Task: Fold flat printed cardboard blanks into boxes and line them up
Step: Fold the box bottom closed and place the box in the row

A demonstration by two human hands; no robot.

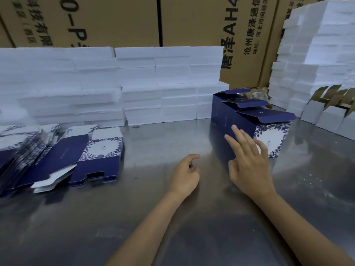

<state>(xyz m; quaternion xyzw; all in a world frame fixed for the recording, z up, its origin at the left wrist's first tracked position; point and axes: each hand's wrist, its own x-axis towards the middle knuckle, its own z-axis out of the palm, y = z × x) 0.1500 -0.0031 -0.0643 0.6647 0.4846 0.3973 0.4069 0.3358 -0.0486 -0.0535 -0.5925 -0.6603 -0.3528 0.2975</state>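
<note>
Three folded navy boxes stand in a row at the right, lids open; the nearest box [269,131] shows a white panel with blue leaf print. My right hand [247,160] has straight spread fingers against this box's navy side. My left hand [185,174] hovers over the metal table [153,217] with loosely curled fingers, holding nothing. At the left lies a flat printed blank [92,156] on a low pile, and a fanned stack of blanks [21,148] sits beside it at the far left.
White foam slabs [115,83] are stacked along the back, with a taller foam pile [317,54] at the right. Grey open cartons [330,114] stand at the far right. Big brown shipping cartons [192,20] form the back wall.
</note>
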